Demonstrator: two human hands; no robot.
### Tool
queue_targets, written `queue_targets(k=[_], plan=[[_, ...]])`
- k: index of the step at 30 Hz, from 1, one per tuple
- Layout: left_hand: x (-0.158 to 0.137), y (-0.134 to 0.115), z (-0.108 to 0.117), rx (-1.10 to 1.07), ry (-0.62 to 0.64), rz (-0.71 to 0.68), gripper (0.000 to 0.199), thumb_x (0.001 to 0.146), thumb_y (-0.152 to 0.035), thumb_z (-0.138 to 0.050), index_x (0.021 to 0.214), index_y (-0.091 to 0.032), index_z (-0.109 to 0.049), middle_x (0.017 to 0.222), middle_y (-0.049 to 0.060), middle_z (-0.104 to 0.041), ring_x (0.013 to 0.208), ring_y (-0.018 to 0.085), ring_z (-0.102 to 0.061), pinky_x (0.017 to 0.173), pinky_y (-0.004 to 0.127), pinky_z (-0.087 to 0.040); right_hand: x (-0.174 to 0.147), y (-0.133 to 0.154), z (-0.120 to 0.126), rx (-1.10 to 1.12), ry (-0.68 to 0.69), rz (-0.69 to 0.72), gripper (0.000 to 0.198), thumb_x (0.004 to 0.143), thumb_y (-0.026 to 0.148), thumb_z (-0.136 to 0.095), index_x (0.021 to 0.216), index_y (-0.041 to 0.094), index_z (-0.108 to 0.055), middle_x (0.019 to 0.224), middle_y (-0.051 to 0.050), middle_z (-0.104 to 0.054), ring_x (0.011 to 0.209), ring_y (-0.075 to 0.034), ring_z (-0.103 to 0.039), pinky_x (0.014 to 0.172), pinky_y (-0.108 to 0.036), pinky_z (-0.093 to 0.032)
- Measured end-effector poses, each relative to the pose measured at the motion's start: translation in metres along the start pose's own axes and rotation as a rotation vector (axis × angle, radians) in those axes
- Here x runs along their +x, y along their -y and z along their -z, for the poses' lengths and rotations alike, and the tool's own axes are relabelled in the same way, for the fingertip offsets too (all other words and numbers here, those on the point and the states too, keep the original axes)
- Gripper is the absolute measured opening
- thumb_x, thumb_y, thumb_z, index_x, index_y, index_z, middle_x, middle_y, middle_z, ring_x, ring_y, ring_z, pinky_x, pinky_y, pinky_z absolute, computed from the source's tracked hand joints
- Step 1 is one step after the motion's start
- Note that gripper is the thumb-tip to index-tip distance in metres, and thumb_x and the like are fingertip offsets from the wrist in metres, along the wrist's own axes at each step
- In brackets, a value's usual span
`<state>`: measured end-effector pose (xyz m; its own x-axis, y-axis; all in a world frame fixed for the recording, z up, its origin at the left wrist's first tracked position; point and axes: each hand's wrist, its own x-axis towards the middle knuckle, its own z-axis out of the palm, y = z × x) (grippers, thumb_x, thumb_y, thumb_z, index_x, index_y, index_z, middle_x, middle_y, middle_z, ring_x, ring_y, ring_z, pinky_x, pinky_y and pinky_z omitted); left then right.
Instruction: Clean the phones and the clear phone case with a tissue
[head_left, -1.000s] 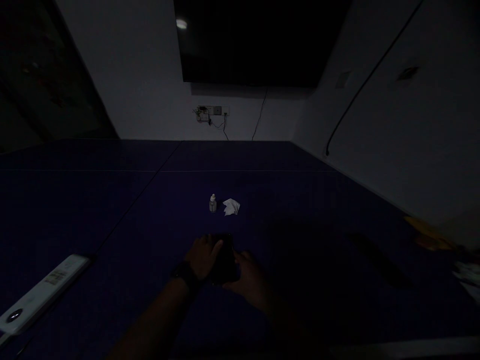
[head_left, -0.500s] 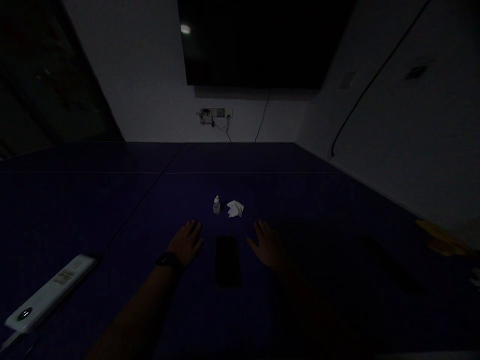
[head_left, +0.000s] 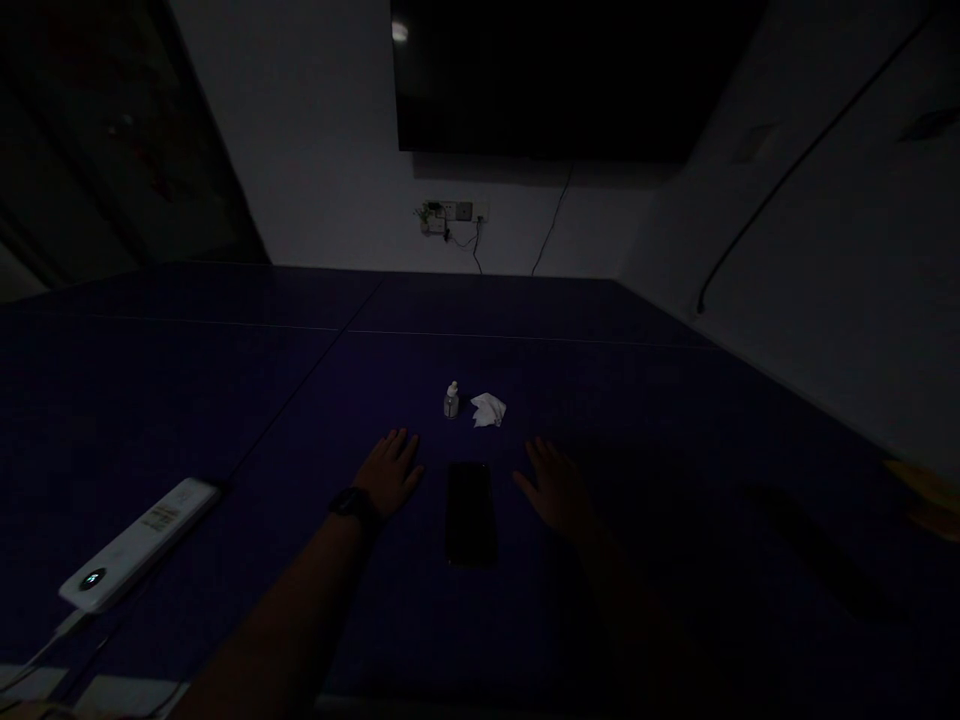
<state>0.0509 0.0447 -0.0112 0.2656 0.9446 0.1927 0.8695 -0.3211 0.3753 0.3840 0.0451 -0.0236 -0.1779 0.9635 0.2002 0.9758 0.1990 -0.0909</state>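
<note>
Palm down on the dark blue surface [head_left: 315, 390], my left hand [head_left: 388, 474] lies flat with its fingers apart; a black watch is on that wrist. My right hand [head_left: 553, 488] rests the same way on the other side, dim in shadow, holding nothing. Between the two hands a black smartphone [head_left: 470, 514] lies with its screen dark, touching neither hand. Beyond the phone stands a small clear bottle [head_left: 451, 402] with a white cap. Just to its right sits a crumpled white tissue [head_left: 489, 409].
A white power bank [head_left: 142, 545] with a cable lies at the left. Some yellow thing [head_left: 926, 488] lies at the far right, near a dim long dark object [head_left: 817, 550]. On the back wall are a large dark screen [head_left: 555, 80] and sockets [head_left: 454, 213] with cords.
The whole view has shifted, so everything appears slightly further right and a little higher. Both hands, the phone, the bottle and the tissue keep their places relative to one another.
</note>
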Motion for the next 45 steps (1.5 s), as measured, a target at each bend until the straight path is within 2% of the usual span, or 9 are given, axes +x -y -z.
queue_targets(k=[8,14,20,24,27,31,36,41,45], plan=[[0.002,0.007,-0.004,0.060,-0.009,-0.032,0.059,0.099,-0.048,-0.040,0.148,-0.016,-0.043,0.158,0.016,-0.036,0.148,0.036,-0.028,0.119,0.053,-0.022,0.000,-0.003,-0.001,0.047,0.003,0.009,0.060,0.096,0.047,-0.044,0.145,0.012,-0.047,0.154,-0.018,-0.041,0.145,-0.034,-0.035,0.115,-0.051,-0.027],[0.002,0.010,-0.008,0.104,-0.017,-0.053,0.059,0.100,-0.049,-0.038,0.148,-0.016,-0.044,0.157,0.017,-0.038,0.147,0.037,-0.031,0.118,0.054,-0.025,0.001,-0.004,-0.002,0.211,-0.058,-0.012,0.057,0.092,0.045,-0.052,0.140,0.014,-0.054,0.151,-0.019,-0.046,0.142,-0.037,-0.037,0.114,-0.055,-0.028],[0.002,0.013,-0.007,0.101,-0.029,-0.067,0.058,0.099,-0.050,-0.039,0.147,-0.018,-0.046,0.155,0.016,-0.041,0.145,0.036,-0.034,0.117,0.053,-0.027,0.014,-0.002,0.011,0.313,-0.102,-0.065,0.040,0.091,0.033,-0.052,0.127,0.018,-0.063,0.134,-0.017,-0.062,0.126,-0.033,-0.056,0.107,-0.052,-0.039],[0.003,0.011,-0.005,0.068,-0.025,-0.045,0.056,0.097,-0.048,-0.044,0.144,-0.018,-0.049,0.154,0.016,-0.043,0.144,0.036,-0.036,0.117,0.052,-0.027,0.019,0.012,0.026,0.355,-0.092,-0.044,0.035,0.091,0.028,-0.052,0.120,0.017,-0.066,0.123,-0.015,-0.067,0.117,-0.030,-0.060,0.104,-0.046,-0.041],[-0.001,0.000,-0.002,0.029,-0.029,-0.008,0.051,0.097,-0.043,-0.044,0.140,-0.016,-0.054,0.150,0.017,-0.047,0.141,0.036,-0.038,0.115,0.053,-0.029,0.012,0.032,0.034,0.378,-0.056,-0.017,0.033,0.091,0.031,-0.054,0.118,0.018,-0.068,0.122,-0.014,-0.067,0.115,-0.030,-0.059,0.102,-0.045,-0.041],[-0.015,-0.033,0.002,-0.052,-0.032,0.018,0.042,0.097,-0.040,-0.044,0.129,-0.020,-0.064,0.141,0.015,-0.055,0.135,0.035,-0.042,0.112,0.050,-0.032,-0.007,0.062,0.040,0.395,0.010,-0.033,0.035,0.090,0.039,-0.055,0.106,0.013,-0.073,0.110,-0.021,-0.068,0.108,-0.037,-0.058,0.096,-0.050,-0.041],[-0.032,-0.075,0.002,-0.211,-0.034,0.088,0.035,0.092,-0.041,-0.053,0.115,-0.024,-0.073,0.121,0.015,-0.063,0.111,0.035,-0.052,0.100,0.052,-0.038,-0.025,0.085,0.042,0.496,0.078,-0.055,0.033,0.090,0.039,-0.055,0.106,0.016,-0.072,0.107,-0.017,-0.069,0.105,-0.032,-0.061,0.094,-0.044,-0.043],[-0.033,-0.088,-0.004,-0.473,-0.055,0.201,0.035,0.087,-0.041,-0.057,0.105,-0.020,-0.076,0.109,0.015,-0.067,0.107,0.035,-0.056,0.099,0.050,-0.040,-0.029,0.093,0.038,0.586,0.073,-0.121,0.032,0.087,0.032,-0.057,0.112,0.019,-0.071,0.105,-0.013,-0.069,0.100,-0.027,-0.063,0.092,-0.039,-0.046],[-0.032,-0.098,-0.003,-0.811,-0.087,0.239,0.048,0.094,-0.044,-0.047,0.130,-0.019,-0.064,0.123,0.013,-0.068,0.113,0.030,-0.062,0.096,0.041,-0.047,-0.033,0.099,0.028,0.913,-0.049,-0.245,0.044,0.087,0.030,-0.055,0.129,0.020,-0.062,0.115,-0.012,-0.067,0.106,-0.025,-0.063,0.094,-0.038,-0.049]])
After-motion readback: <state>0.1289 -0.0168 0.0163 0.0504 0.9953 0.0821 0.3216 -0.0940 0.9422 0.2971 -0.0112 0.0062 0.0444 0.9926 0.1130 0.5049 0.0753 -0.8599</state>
